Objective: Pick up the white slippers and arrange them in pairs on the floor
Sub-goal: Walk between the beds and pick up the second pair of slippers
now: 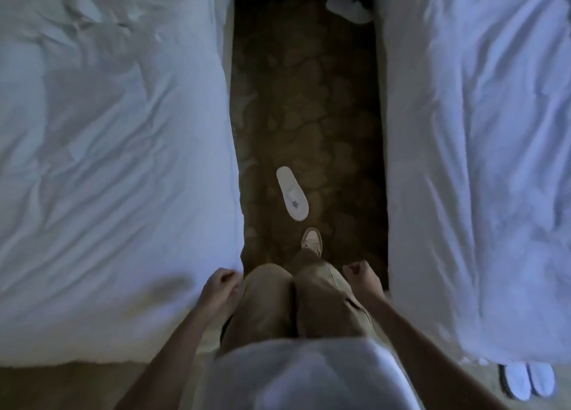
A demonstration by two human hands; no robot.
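One white slipper [292, 193] lies alone on the dark patterned carpet [309, 100] in the aisle between two beds, just ahead of my shoe [312, 242]. A second white slipper [347, 9] lies far up the aisle against the right bed. Two white slippers [528, 380] sit side by side as a pair on the floor at the foot of the right bed. My left hand [221, 286] hangs by my left thigh with curled fingers, holding nothing. My right hand [361, 275] is a loose fist by my right thigh, also holding nothing.
A bed with a rumpled white duvet [108, 162] fills the left side. Another white-covered bed [479, 162] fills the right. The aisle between them is narrow and dim. Lighter floor [61, 385] shows at the foot of the left bed.
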